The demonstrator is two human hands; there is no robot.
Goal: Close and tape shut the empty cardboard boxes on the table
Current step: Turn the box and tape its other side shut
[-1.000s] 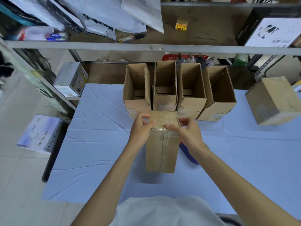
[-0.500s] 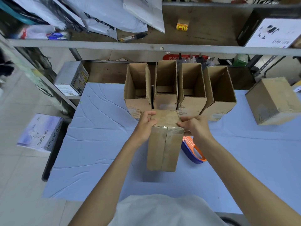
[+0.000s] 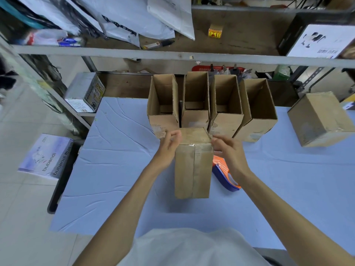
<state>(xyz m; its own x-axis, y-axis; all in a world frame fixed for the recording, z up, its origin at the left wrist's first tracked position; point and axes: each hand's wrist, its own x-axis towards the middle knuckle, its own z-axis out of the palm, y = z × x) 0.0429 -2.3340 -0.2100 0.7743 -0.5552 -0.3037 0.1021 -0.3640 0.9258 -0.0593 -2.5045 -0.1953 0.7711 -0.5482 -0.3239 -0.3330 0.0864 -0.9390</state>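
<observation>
the taped box point(image 3: 193, 166) is being seen upright at the middle of the table point(image 3: 115, 169), four open boxes point(image 3: 194, 104) at its 12 o'clock. the left hand point(image 3: 169, 146) is being held at 10 o'clock, loosely curled, gripping nothing. the right hand point(image 3: 228, 152) is being laid against its 2 o'clock edge; whether it is pinching cannot be told.

The taped box point(image 3: 193, 166) and the four open boxes point(image 3: 163, 120) behind it are plain brown cardboard, the taped one with a glossy clear strip and faint grey print near its top edge. The surface point(image 3: 119, 169) is pale blue, and the tape dispenser point(image 3: 223, 175) is dark blue with orange. The small carton point(image 3: 215, 32) is yellow with red print, and the basket point(image 3: 201, 68) is red.
</observation>
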